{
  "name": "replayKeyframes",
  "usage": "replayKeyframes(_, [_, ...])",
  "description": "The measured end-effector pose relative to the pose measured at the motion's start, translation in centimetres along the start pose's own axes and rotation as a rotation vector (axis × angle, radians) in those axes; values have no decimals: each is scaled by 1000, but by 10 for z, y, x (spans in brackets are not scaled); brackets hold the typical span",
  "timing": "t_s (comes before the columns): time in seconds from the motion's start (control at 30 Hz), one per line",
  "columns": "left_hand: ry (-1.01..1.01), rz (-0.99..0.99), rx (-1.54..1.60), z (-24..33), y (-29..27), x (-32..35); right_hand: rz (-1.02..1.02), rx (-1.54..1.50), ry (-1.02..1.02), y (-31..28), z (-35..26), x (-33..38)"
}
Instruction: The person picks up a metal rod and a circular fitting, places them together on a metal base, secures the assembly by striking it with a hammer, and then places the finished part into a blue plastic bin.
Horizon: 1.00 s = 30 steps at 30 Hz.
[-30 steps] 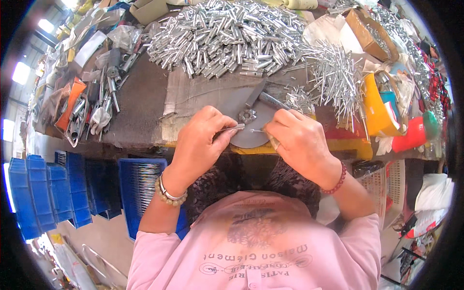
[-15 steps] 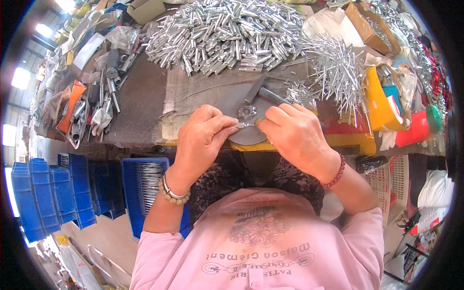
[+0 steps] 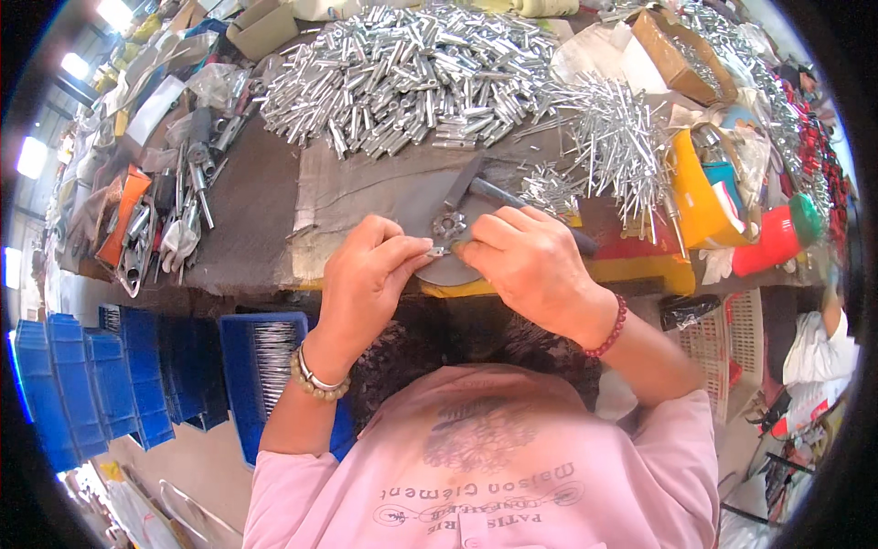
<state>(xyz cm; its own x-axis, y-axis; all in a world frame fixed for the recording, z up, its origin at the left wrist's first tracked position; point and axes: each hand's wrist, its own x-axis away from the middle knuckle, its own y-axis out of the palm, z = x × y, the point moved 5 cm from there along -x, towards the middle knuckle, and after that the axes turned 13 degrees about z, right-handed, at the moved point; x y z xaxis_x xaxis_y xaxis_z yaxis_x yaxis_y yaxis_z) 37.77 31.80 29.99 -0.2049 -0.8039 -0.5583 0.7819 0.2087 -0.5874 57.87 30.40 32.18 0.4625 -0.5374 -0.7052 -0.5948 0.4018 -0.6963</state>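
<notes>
— Messy tabletop (image 3: 256, 210), right?
— Yes. At its near edge I see my left hand (image 3: 366, 274) and right hand (image 3: 526, 261) both pinching one small metal piece (image 3: 437, 250), beside a round metal disc (image 3: 444, 272).

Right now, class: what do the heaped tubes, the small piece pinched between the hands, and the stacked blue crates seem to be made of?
Heaped tubes: likely bare metal, silvery with bright glints. Small piece between left hand and right hand: also looks metallic and pale grey, but too small to be sure. Blue crates: probably moulded plastic, with an even matte colour and slotted walls.
</notes>
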Motion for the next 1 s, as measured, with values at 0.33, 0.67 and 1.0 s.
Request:
replayKeyframes(0.33, [-8,14,9,2,3,2,32,396,380,-34,114,0])
replayKeyframes(0.67, [29,-40,-72,-8,-1,11,-146,414,294,25,130,-20])
replayKeyframes(1.0, [89,207,21,-9,23,22,-228,-44,430,-8,83,2])
